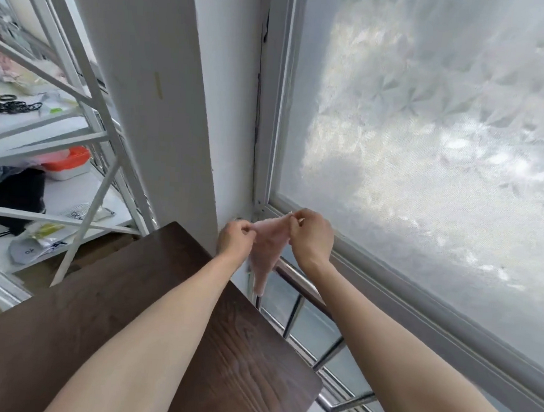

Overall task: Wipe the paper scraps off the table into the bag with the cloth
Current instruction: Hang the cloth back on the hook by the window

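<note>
A pale pink cloth [267,253] hangs spread between both hands, beyond the far edge of the dark wooden table [102,316]. My left hand [234,240] pinches its left corner and my right hand [312,234] pinches its right corner, slightly higher. The cloth's lower end droops over a metal rail [297,283] beside the window. No paper scraps and no bag show in this view.
A frosted patterned window [430,136] fills the right side, with a white wall pillar [162,101] to its left. A white metal shelf rack [74,160] at left holds an orange-lidded container, a black bag and small packets. The metal rail runs along the table's right edge.
</note>
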`<action>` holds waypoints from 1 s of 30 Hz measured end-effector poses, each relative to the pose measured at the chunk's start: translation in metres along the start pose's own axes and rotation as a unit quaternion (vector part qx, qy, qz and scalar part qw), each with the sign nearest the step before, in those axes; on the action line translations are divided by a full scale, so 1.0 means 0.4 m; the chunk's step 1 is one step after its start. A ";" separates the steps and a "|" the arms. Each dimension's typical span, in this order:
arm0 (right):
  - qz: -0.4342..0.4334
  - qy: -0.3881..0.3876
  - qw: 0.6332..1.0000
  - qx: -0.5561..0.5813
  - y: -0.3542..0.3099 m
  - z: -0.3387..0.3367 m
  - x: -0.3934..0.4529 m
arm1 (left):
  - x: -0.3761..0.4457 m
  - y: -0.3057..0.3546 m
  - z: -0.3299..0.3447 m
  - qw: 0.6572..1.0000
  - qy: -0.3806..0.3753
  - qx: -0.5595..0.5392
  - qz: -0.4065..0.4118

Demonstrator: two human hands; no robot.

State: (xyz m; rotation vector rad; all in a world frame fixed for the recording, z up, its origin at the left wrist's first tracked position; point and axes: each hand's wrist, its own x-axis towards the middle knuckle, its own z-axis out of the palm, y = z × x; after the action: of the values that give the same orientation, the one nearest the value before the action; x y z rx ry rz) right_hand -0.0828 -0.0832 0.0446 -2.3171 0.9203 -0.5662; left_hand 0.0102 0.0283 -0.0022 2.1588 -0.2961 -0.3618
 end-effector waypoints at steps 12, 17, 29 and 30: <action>0.021 -0.177 0.972 -0.153 0.092 0.054 -0.065 | -0.014 -0.053 0.032 0.965 -0.051 0.168 0.195; 0.068 -0.209 0.957 -0.191 0.088 0.092 -0.064 | -0.009 -0.061 0.040 0.949 -0.066 0.217 0.218; 0.167 -0.073 0.947 0.264 0.024 0.117 -0.027 | 0.010 -0.043 0.078 0.950 -0.039 0.250 0.182; 0.170 -0.077 0.943 0.275 0.019 0.117 -0.027 | 0.009 -0.043 0.080 0.949 -0.037 0.255 0.180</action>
State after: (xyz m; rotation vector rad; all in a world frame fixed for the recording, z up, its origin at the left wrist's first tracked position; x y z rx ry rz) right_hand -0.0674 -0.0636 0.0031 -1.6329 0.9199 -0.4192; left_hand 0.0033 0.0128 -0.0347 2.5258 -0.8959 -0.1640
